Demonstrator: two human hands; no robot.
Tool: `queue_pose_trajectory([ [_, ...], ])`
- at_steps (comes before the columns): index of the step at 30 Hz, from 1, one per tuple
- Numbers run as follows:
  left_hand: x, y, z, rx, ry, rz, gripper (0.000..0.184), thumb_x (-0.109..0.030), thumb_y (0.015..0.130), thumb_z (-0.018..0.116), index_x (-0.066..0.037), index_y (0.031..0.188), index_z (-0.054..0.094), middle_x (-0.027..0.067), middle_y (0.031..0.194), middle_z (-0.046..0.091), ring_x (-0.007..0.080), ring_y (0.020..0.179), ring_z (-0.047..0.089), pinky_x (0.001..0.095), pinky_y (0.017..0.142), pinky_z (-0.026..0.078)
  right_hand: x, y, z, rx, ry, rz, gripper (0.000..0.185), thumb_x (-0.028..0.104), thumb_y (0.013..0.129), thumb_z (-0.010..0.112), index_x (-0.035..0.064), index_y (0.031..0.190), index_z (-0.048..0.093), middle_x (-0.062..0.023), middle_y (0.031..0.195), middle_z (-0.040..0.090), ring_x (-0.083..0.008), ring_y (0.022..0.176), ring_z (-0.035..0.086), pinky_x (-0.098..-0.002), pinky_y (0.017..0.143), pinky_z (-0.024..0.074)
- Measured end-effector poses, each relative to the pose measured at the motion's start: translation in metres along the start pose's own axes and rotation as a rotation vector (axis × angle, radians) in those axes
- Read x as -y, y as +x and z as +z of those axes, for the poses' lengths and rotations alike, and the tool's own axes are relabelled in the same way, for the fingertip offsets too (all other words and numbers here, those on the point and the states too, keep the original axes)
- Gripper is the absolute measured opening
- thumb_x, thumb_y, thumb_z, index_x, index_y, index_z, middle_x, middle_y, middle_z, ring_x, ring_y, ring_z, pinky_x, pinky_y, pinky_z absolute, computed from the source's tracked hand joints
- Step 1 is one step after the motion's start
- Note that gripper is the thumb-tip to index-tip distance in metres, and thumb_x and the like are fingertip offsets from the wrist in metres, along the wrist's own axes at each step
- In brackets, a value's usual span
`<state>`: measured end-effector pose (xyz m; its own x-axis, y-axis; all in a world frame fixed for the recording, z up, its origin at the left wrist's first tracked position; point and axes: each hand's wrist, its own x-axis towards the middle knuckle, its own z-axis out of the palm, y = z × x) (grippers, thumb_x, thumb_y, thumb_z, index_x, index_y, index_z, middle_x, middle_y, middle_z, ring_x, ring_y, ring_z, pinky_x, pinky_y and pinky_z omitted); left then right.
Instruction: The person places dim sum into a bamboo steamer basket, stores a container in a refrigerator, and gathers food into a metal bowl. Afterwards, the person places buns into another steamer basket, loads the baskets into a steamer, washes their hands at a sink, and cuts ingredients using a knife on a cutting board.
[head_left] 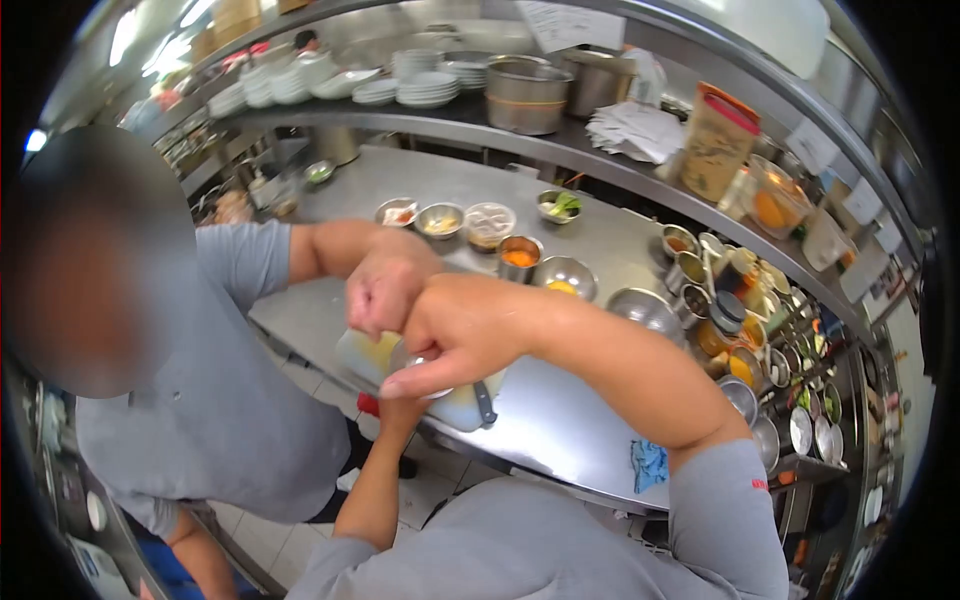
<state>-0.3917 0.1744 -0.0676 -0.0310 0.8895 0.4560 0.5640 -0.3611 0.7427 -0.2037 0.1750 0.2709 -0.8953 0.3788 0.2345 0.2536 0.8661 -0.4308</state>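
Note:
My right hand reaches across from the right with its fingers curled and its thumb stretched out. Whatever it may hold is hidden. Just below it, my left hand comes up from the bottom, with its fingers mostly covered by the right hand. A shiny, pale, rounded piece shows between the hands, too covered to name. Under them is a cutting board at the counter edge, and on it rests a knife with a black handle. A co-worker's closed hand is right beside my right hand.
The co-worker in a grey shirt stands close at left. On the steel counter are a cup of orange food, a steel bowl with yellow contents, an empty-looking bowl and a blue cloth. A shelf holds plates and pots.

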Motion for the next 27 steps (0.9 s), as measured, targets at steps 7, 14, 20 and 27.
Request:
queue_pose_trajectory([
  [7,0.008,-0.034,0.009,0.010,0.033,-0.276,0.038,-0.016,0.063,0.093,-0.004,0.085,0.065,0.0109,0.094,0.070,0.0275,0.091,0.067,0.0375,0.081,0.052,-0.040,-0.044,0.049,-0.128,-0.086,0.165,0.062,0.057,0.091,0.070,0.0050,0.059,0.059,-0.0114,0.056,0.057,-0.0320,0.054,0.056,-0.0438,0.052,0.0412],
  [14,-0.065,-0.013,0.055,0.166,-0.101,0.128,0.038,-0.014,0.057,0.093,-0.008,0.079,0.063,0.0122,0.091,0.065,0.0369,0.099,0.062,0.0442,0.087,0.051,-0.124,-0.224,0.196,-0.616,0.072,1.127,0.056,0.040,0.099,0.067,0.0045,0.141,0.057,-0.0189,0.134,0.064,-0.0291,0.113,0.067,-0.0403,0.084,0.0586],
  [20,-0.140,-0.028,0.123,0.828,-0.251,0.144,0.036,-0.006,0.067,0.084,-0.008,0.100,0.068,0.0171,0.117,0.065,0.0396,0.116,0.059,0.0453,0.099,0.049,-0.065,-0.330,0.230,-1.031,1.195,1.290,0.053,0.018,0.095,0.062,-0.0022,0.143,0.053,-0.0158,0.130,0.066,-0.0257,0.112,0.068,-0.0403,0.081,0.0604],
  [27,-0.268,-0.018,0.191,0.995,-0.271,0.597,0.061,-0.004,0.080,0.072,-0.008,0.139,0.056,0.0237,0.150,0.046,0.0445,0.138,0.045,0.0491,0.114,0.041,-0.011,-0.377,0.265,-1.593,1.018,1.421,0.053,0.010,0.094,0.054,0.0009,0.146,0.051,-0.0171,0.124,0.067,-0.0268,0.101,0.071,-0.0379,0.072,0.0623],
])
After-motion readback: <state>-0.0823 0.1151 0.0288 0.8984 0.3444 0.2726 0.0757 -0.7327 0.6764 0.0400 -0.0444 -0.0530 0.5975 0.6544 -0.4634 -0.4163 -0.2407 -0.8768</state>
